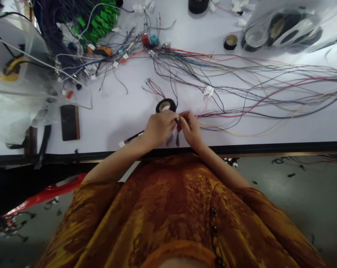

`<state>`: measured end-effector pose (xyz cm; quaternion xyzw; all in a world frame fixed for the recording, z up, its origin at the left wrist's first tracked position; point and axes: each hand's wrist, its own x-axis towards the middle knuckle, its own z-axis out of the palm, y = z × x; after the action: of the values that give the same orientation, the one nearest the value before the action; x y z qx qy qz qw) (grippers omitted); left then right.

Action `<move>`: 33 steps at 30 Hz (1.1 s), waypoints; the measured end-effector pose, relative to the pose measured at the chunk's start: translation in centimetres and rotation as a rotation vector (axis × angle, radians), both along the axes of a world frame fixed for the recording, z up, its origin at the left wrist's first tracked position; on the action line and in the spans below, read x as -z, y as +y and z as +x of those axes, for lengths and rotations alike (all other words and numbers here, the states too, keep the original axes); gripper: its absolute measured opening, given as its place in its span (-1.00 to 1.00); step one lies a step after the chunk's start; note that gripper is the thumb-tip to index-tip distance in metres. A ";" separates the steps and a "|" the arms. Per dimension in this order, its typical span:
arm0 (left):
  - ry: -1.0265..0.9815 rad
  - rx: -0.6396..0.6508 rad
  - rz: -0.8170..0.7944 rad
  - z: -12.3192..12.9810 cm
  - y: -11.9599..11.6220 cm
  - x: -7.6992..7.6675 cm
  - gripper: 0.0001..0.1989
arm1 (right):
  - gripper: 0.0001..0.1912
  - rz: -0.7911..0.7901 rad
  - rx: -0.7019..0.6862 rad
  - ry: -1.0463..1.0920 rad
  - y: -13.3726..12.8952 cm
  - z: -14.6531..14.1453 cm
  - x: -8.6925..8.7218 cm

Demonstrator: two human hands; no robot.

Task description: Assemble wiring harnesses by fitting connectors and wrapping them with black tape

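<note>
The left hand (pixel 160 128) and the right hand (pixel 191 128) are close together, and their fingertips (pixel 183 117) pinch one small bundle of thin wires (pixel 176 130) on the white table (pixel 107 126), just in front of the black tape roll (pixel 166 101). If this pinch becomes loose, I think the wires can slip and tangle with the long loose wires (pixel 269 93). I count two hands, one pinched bundle and two tape rolls, with the second tape roll (pixel 230 42) lying farther away.
</note>
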<state>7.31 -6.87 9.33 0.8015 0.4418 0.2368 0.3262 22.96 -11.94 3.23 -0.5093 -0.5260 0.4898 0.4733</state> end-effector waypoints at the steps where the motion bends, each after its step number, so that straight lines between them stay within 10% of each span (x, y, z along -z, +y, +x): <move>1: 0.046 0.034 0.086 -0.3 -0.6 0.4 -0.83 | -0.70 -0.063 0.008 0.088 0.9 0.4 0.1; 10: 0.073 0.225 0.196 -2.6 -2.4 4.2 -0.80 | -0.55 -0.249 -0.132 0.154 5.2 0.9 -1.0; 17: -0.436 -0.455 -0.268 -3.0 -0.2 6.0 -0.65 | -0.50 -0.087 0.037 -0.112 3.5 2.8 0.8; 23: -0.453 -0.271 -0.480 -2.9 1.4 5.9 -0.67 | -0.51 -0.040 0.083 -0.180 2.0 3.7 1.5; 33: -0.233 -0.255 -0.305 -0.9 2.3 4.6 -0.83 | -0.47 0.050 -0.049 -0.243 -1.1 2.3 0.5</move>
<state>6.45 -4.52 4.74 0.6477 0.5298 0.2975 0.4597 25.25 -13.03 2.72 -0.5400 -0.6039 0.4227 0.4062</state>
